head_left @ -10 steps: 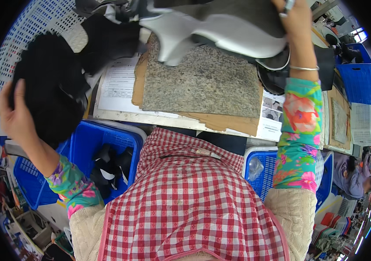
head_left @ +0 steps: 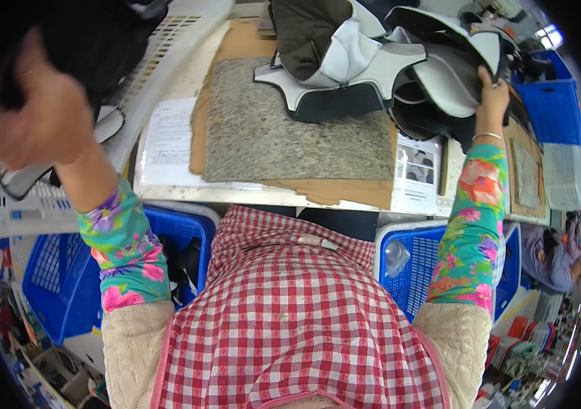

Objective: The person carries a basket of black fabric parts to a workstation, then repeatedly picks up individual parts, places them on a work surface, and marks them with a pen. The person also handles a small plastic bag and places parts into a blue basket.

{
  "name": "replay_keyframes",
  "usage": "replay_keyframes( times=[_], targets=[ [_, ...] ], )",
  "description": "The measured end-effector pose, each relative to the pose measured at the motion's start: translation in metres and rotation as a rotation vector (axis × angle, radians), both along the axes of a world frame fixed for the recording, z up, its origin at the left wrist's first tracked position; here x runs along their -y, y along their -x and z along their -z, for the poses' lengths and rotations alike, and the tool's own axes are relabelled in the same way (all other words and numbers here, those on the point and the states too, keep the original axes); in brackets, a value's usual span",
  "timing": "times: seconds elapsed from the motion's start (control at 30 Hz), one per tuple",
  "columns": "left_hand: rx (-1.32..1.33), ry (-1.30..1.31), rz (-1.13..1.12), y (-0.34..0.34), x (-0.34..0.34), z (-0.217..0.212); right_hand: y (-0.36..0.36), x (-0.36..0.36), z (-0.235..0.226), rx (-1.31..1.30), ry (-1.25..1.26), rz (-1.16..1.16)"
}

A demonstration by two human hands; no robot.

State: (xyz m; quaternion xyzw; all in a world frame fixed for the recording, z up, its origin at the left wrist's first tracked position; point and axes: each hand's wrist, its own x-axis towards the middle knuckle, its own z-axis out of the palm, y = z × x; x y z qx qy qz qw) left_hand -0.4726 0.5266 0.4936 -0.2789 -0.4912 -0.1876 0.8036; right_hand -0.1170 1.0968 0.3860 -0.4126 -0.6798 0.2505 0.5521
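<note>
At the far right of the table, my right hand [head_left: 492, 105] grips the edge of a black-and-white shoe upper piece [head_left: 450, 85], thumb on its pale inner side. My left hand [head_left: 42, 116], blurred, is closed at the upper left against a bundle of black pieces [head_left: 93, 41]; part of its grip is lost in the dark. More black-and-white upper pieces [head_left: 345, 61] lie folded in a heap on the far part of a speckled grey board [head_left: 290, 140]. A white-and-black piece [head_left: 110, 126] shows beside my left wrist, over the white basket.
Brown cardboard [head_left: 324, 191] lies under the board, with printed sheets [head_left: 168, 136] beside it. A white perforated basket [head_left: 171, 41] stands at the left. Blue baskets [head_left: 410, 262] sit below the table edge, and a blue crate [head_left: 553, 102] stands at the far right.
My right hand has come down and slightly right; the upper pieces it carried over the board now lie partly on it. My left hand and the black bundle have moved up and away.
</note>
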Motion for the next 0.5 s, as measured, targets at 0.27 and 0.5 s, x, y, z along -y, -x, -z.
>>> replay_keyframes(
  times=[0.27, 0.5],
  targets=[
    [0.594, 0.846, 0.79, -0.074, -0.091, 0.17, -0.047, 0.024, 0.013, 0.219, -0.064, 0.125],
    [1.334, 1.21, 0.721, -0.097, -0.021, 0.208, -0.033, 0.156, -0.006, -0.204, -0.611, -0.033]
  ],
)
